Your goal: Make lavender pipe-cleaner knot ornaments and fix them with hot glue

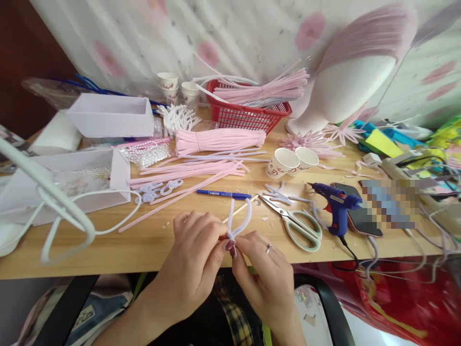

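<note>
My left hand [196, 250] and my right hand [262, 269] meet at the front edge of the wooden table [151, 240], both pinching the same pale lilac pipe cleaner [239, 218]. Its two ends stick up from my fingertips in a narrow V, crossed or twisted at the bottom. A ring shows on my right hand. Just beyond my hands lie a blue pen [223, 194] and green-handled scissors [295, 223].
A blue glue gun [336, 204] rests on a phone to the right. Pink pipe cleaner bundles [216, 140], a red basket [248, 115], paper cups [290, 162], white boxes [111, 115], a foam head [345, 86] and white wire loops [54, 202] crowd the table.
</note>
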Motion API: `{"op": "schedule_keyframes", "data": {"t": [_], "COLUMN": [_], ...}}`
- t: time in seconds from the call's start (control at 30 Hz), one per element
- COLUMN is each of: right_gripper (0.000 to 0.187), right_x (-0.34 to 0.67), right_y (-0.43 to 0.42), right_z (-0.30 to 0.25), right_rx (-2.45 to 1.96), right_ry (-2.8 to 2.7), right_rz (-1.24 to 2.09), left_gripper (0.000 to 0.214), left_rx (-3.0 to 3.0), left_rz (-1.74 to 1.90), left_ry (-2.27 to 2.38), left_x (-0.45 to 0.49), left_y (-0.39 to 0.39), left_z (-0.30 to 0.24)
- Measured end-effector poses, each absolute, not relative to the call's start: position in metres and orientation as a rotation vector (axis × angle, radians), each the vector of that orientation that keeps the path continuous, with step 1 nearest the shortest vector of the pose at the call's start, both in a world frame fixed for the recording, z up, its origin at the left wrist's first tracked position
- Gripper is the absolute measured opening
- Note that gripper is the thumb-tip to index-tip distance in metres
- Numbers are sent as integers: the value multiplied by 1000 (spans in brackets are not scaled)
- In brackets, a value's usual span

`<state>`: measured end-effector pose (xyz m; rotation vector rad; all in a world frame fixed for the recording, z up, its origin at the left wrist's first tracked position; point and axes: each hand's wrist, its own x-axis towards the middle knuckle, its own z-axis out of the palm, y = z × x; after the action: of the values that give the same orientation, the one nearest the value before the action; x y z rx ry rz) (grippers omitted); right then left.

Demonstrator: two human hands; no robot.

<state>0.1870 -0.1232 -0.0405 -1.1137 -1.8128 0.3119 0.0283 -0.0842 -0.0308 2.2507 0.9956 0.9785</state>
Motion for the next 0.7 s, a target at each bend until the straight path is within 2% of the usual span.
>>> {"op": "schedule_keyframes", "data": {"t": [0.17,0.27,0.4,0.57,0.7], "right_gripper": [20,17,24,26,29], "right_x": [186,191,199,200,197], "right_y": [-121,-119,-114,-114,-114], "right_z": [-42,-42,-44,-43,-44], "right_rx": [-1133,-1113,-1111,-1151,-1076], "right_ry": [-1768,-1650,-1510,-1506,-1454], "right_rz": [380,710,1071,1079,1141], "left_gripper": [24,23,24,24,30], "left_rx": [2388,2278,2006,1777,1573], "left_rz": [1068,969,834,834,842], "left_ry": [975,874,857,988,887], "left_x": [27,23,22,27,28], "left_y": [-82,-77,-72,-73,-75], "left_z": [-35,-31,-30,-40,-43]}}
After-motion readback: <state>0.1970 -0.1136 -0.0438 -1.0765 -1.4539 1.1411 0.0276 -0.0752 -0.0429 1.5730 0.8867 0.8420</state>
